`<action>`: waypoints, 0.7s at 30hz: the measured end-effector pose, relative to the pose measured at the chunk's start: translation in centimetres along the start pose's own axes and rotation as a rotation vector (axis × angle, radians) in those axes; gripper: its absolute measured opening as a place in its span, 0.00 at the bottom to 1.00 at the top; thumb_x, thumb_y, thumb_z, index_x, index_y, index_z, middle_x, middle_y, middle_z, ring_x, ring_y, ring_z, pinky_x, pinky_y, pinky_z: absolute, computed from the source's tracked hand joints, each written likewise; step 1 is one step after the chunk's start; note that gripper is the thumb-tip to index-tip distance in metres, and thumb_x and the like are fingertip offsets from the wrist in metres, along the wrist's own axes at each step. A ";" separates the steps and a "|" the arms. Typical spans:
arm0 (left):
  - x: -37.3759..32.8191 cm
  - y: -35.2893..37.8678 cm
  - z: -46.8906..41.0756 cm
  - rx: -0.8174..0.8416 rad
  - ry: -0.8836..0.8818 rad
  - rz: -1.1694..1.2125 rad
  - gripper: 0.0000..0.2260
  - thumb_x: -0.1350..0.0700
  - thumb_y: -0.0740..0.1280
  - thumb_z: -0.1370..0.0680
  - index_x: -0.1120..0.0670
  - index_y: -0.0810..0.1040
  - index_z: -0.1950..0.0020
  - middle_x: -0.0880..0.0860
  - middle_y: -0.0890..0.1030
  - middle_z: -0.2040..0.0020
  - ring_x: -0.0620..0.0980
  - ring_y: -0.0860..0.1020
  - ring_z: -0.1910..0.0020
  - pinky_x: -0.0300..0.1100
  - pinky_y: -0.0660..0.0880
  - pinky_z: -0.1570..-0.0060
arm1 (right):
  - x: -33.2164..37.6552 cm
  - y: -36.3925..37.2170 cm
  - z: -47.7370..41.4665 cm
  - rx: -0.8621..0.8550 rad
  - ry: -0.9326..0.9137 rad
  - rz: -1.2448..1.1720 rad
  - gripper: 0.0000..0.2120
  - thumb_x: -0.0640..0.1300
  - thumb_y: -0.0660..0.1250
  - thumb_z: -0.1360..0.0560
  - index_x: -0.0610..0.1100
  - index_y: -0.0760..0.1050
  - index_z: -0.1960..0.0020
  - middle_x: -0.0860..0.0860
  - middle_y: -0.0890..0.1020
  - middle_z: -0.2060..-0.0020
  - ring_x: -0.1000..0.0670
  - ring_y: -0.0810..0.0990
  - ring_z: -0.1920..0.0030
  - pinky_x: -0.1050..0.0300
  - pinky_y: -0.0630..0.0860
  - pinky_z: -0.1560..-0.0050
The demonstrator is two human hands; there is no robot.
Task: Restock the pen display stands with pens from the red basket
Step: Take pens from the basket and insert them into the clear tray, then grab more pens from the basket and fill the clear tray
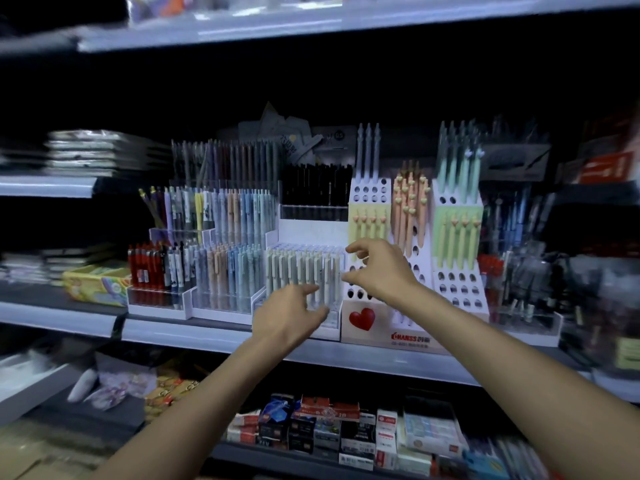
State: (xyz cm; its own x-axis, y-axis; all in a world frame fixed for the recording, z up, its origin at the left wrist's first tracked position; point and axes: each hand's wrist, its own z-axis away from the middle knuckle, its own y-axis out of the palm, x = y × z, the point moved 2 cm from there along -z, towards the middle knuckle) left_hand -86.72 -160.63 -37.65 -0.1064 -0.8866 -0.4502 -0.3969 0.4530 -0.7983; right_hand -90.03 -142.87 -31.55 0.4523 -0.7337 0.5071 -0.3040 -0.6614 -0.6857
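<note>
Item: pale capped pens (304, 271), upright in clear stand (332, 320) at shelf's front edge (194, 336). Likely light, stiff, slick; grip mid-barrel. Left hand (287, 315) spread, empty; right hand (379, 268) loosely curled, empty. Red basket unseen

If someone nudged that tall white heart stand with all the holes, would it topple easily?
Probably fairly tippy: the white heart stand looks like thin card, so likely light. It rises in tall stepped tiers, with pastel pens poking up high, which may raise its balance point. Many holes sit empty, so little weight holds it down.
</note>
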 end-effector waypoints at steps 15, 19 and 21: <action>-2.6 -5.7 12.2 0.028 0.198 -0.211 0.39 0.27 0.59 0.23 0.40 0.53 0.16 0.48 0.59 0.17 0.52 0.61 0.19 0.57 0.71 0.32 | -1.0 -7.2 15.6 0.393 0.212 0.296 0.54 0.84 0.54 0.32 0.59 0.39 0.16 0.47 0.39 0.16 0.41 0.36 0.17 0.37 0.43 0.19; -2.9 -4.9 14.9 0.024 0.208 -0.196 0.39 0.26 0.59 0.23 0.40 0.54 0.16 0.47 0.60 0.17 0.51 0.61 0.20 0.56 0.72 0.33 | -2.4 -8.2 19.6 0.403 0.237 0.343 0.54 0.84 0.52 0.32 0.59 0.37 0.17 0.47 0.37 0.17 0.42 0.33 0.18 0.38 0.40 0.19; -3.2 -4.3 16.0 0.028 0.211 -0.195 0.39 0.25 0.59 0.24 0.39 0.55 0.17 0.47 0.60 0.17 0.50 0.61 0.19 0.54 0.73 0.32 | -2.8 -8.6 21.3 0.422 0.246 0.357 0.54 0.84 0.52 0.33 0.60 0.37 0.17 0.48 0.37 0.17 0.42 0.32 0.18 0.39 0.39 0.19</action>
State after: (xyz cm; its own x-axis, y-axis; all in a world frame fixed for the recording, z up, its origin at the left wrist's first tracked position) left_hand -70.11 -158.27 -39.22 -0.2187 -0.9559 -0.1960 -0.4034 0.2715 -0.8738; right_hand -70.84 -131.85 -38.20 0.1614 -0.9466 0.2791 -0.0201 -0.2859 -0.9580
